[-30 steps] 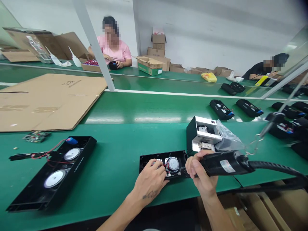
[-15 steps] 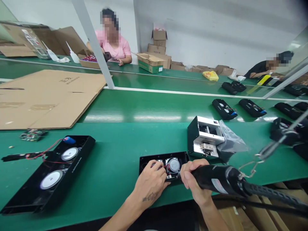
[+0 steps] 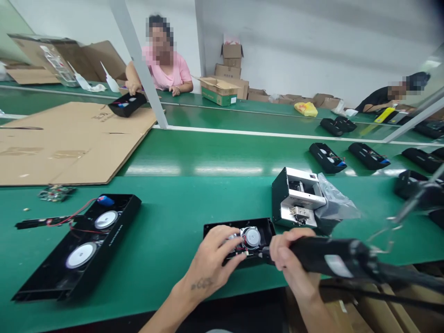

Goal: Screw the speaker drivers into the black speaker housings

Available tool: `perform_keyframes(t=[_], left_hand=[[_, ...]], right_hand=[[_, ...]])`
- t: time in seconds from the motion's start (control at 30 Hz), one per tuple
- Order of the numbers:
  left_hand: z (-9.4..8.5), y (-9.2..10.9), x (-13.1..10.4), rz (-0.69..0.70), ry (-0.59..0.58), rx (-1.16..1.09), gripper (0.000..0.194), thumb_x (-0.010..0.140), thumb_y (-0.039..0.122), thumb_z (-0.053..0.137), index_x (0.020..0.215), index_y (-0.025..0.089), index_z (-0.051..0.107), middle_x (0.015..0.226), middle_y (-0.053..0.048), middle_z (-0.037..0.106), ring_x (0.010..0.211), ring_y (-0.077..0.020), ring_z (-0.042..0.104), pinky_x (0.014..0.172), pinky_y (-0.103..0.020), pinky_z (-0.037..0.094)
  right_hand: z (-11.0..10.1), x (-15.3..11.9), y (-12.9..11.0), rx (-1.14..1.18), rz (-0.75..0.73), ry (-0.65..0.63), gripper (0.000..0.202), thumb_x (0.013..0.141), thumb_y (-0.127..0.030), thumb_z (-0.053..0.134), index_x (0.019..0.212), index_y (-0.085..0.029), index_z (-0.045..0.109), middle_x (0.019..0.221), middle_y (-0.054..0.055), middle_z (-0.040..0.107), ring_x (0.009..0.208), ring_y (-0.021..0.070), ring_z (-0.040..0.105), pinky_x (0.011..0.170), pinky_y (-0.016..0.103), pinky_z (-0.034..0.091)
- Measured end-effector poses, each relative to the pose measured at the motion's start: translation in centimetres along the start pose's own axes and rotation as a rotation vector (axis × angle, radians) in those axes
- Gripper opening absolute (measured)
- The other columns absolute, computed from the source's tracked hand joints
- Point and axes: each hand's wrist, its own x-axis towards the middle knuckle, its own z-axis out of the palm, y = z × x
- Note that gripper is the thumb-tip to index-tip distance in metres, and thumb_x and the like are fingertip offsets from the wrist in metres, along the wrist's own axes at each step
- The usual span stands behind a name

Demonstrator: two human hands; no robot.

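Observation:
My right hand (image 3: pixel 294 256) is wrapped around a black electric screwdriver (image 3: pixel 329 254), its tip end pointing left at the housing. In front of me lies a black speaker housing (image 3: pixel 267 226) with a round silver speaker (image 3: pixel 252 237) and red wires inside. My left hand (image 3: pixel 213 256) is over the housing's left part, fingers apart, with thumb and forefinger spread above the near edge. It covers much of that side. Left of my hands sits a larger-looking black housing (image 3: pixel 125 217) with two white round speakers, red wires and a blue part.
A silver and black machine (image 3: pixel 294 199) stands behind the housing, beside a clear plastic bag (image 3: pixel 335 199). Flat cardboard (image 3: pixel 69 148) lies at back left, near a circuit board (image 3: pixel 57 193). Across the bench, a co-worker's hand (image 3: pixel 133 87) holds another housing (image 3: pixel 128 105). More housings (image 3: pixel 328 157) are at right.
My left hand has loosened and shifted slightly left, its fingers spreading. My right hand and the screwdriver moved a little right. The co-worker opposite has brought a black housing over the cardboard.

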Motion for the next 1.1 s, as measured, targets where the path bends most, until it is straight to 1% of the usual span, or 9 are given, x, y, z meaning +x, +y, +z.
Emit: perform_keyframes(t=[0.1,0.23,0.37,0.47,0.57,0.67,0.73,0.97,1.1], left_hand=[[-1.5,-2.1,-1.4,-0.307,0.124,0.057,0.046,0.108,0.041,0.064,0.152,0.027,0.056,0.149,-0.012,0.066,0.137,-0.0302,0.064,0.115,-0.05,0.056],[-2.2,-4.4,-3.8,-0.605,-0.109,0.002,0.06,0.107,0.054,0.061,0.16,0.028,0.049,0.157,-0.014,0.063,0.142,-0.0336,0.064,0.111,-0.05,0.06],[-2.5,-3.8,-5.5,-0.546,-0.149,-0.122,0.049,0.107,0.036,0.062,0.154,0.032,0.052,0.156,-0.009,0.064,0.142,-0.0284,0.065,0.111,-0.042,0.061],[-2.3,-2.9,-6.5,-0.453,-0.077,-0.187,0.051,0.104,0.025,0.064,0.153,0.032,0.052,0.159,-0.01,0.06,0.144,-0.027,0.064,0.115,-0.041,0.059],[-1.4,-2.7,-7.4,-0.483,-0.06,-0.239,0.053,0.103,0.024,0.064,0.155,0.033,0.051,0.163,-0.012,0.056,0.147,-0.0284,0.061,0.117,-0.044,0.058],[-0.1,-2.9,-8.0,-0.576,-0.026,-0.298,0.065,0.102,0.021,0.059,0.163,0.032,0.039,0.152,-0.012,0.066,0.139,-0.0268,0.068,0.11,-0.041,0.062],[0.3,-2.9,-8.2,-0.576,0.018,-0.304,0.067,0.098,0.017,0.06,0.161,0.031,0.04,0.141,-0.011,0.072,0.129,-0.0258,0.075,0.104,-0.038,0.066],[-2.7,-3.2,-8.2,0.028,0.171,-0.002,0.069,0.097,0.0,0.057,0.153,0.041,0.057,0.154,-0.011,0.057,0.148,-0.0355,0.058,0.108,-0.051,0.065],[-4.7,-5.1,-8.0,0.121,0.097,0.109,0.076,0.097,-0.008,0.043,0.152,0.041,0.059,0.15,-0.011,0.057,0.151,-0.0351,0.056,0.107,-0.049,0.066]], right_hand=[[-1.7,1.3,-2.4,0.053,-0.138,0.221,0.017,0.099,-0.026,0.073,0.112,-0.027,0.062,0.062,-0.009,0.051,0.048,0.0109,0.045,0.053,0.029,0.042],[-6.8,3.0,-2.2,-0.225,-0.099,0.539,0.037,0.083,-0.029,0.089,0.11,-0.023,0.065,0.062,-0.008,0.054,0.052,0.0136,0.047,0.056,0.031,0.044],[-11.4,2.9,1.2,-0.705,-0.004,0.631,0.074,0.072,-0.045,0.097,0.133,-0.017,0.066,0.106,0.01,0.073,0.093,0.0291,0.07,0.09,0.052,0.059],[-11.7,0.2,3.5,-0.911,-0.161,0.636,0.089,0.078,-0.047,0.092,0.154,-0.019,0.054,0.144,0.02,0.058,0.125,0.0381,0.065,0.111,0.064,0.052],[-10.0,-3.6,5.5,-0.975,-0.185,0.467,0.061,0.09,-0.046,0.082,0.143,-0.022,0.067,0.139,0.019,0.064,0.114,0.0369,0.07,0.1,0.061,0.061],[-8.6,-6.3,7.6,-0.905,0.092,0.151,0.049,0.094,-0.051,0.076,0.135,-0.025,0.075,0.133,0.016,0.076,0.117,0.041,0.075,0.094,0.059,0.066],[-8.1,-6.6,8.8,-0.879,0.252,0.128,0.05,0.092,-0.055,0.077,0.131,-0.024,0.077,0.131,0.015,0.08,0.123,0.0437,0.075,0.099,0.061,0.066],[-5.0,-0.3,9.4,-0.569,0.12,-0.013,0.063,0.095,-0.029,0.069,0.157,-0.024,0.059,0.154,0.011,0.068,0.144,0.0341,0.064,0.124,0.051,0.05],[-3.3,3.0,8.6,-0.639,0.231,-0.223,0.058,0.092,-0.013,0.058,0.147,-0.025,0.07,0.128,0.008,0.082,0.118,0.0317,0.078,0.105,0.044,0.062]])
